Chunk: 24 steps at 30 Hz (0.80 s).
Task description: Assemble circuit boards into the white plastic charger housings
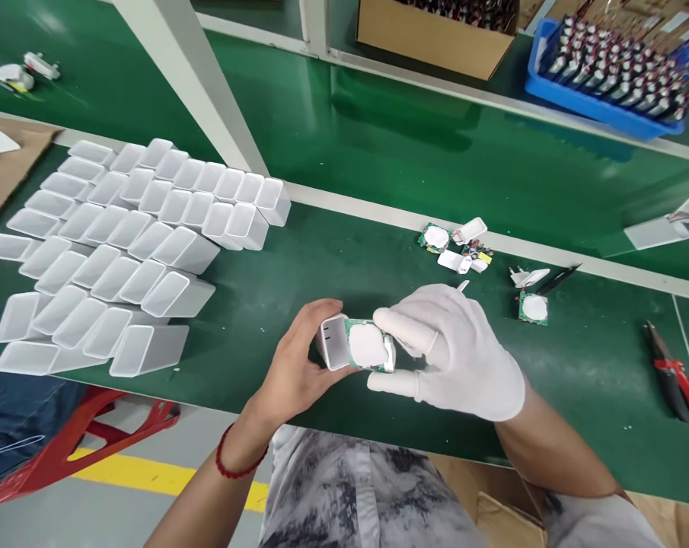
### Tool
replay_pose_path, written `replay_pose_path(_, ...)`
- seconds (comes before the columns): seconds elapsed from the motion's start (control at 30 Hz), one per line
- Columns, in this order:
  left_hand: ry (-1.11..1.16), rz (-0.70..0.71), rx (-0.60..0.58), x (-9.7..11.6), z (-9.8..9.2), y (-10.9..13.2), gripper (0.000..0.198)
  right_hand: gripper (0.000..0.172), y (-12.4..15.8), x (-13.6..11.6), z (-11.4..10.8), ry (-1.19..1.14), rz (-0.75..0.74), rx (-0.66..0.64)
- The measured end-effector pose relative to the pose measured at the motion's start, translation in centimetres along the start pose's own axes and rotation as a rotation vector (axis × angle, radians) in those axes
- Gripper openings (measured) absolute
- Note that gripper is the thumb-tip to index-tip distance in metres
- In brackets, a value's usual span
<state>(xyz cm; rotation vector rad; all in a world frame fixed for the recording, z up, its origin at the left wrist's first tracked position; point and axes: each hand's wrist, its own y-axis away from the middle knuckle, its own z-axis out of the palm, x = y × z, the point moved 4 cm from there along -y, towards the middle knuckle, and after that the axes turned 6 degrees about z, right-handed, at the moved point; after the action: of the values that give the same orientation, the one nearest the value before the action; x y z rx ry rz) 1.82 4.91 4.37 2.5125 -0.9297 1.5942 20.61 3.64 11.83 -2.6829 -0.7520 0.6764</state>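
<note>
My bare left hand [295,361] is wrapped round a white plastic case [336,344], its open end facing up toward me. A green circuit board [368,346] with a white pad on it sits at the right end of the case, partly in the opening; how deep it goes I cannot tell. My right hand [458,354], in a white glove, has its finger and thumb closed about the board's right end. A white connector piece shows at that end, close to the gloved fingertips.
Rows of white cases [110,251] stand on the left of the green bench. Loose boards and white parts [461,247] lie behind my right hand, with another board [534,307] beside tweezers. Red-handled pliers [674,373] lie far right. A blue tray [607,106] stands on the shelf.
</note>
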Motion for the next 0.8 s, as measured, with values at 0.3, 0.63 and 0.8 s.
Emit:
replay_pose_path(0.3, -0.15, -0.028, 0.012, 1.0, 1.2, -0.7, 0.048, 0.04, 0.0, -1.0, -0.5, 0.183, -0.016, -0.102)
replay_pose_path(0.63, -0.16, 0.014, 0.005, 1.2, 1.8, -1.1, 0.048, 0.033, 0.0, -1.2, -0.1, 0.249, 0.007, -0.206)
replay_pose_path(0.8, -0.152, 0.012, 0.003, 1.1, 1.9, -1.0, 0.047, 0.03, -0.2, -1.4, -0.1, 0.242, -0.002, -0.199)
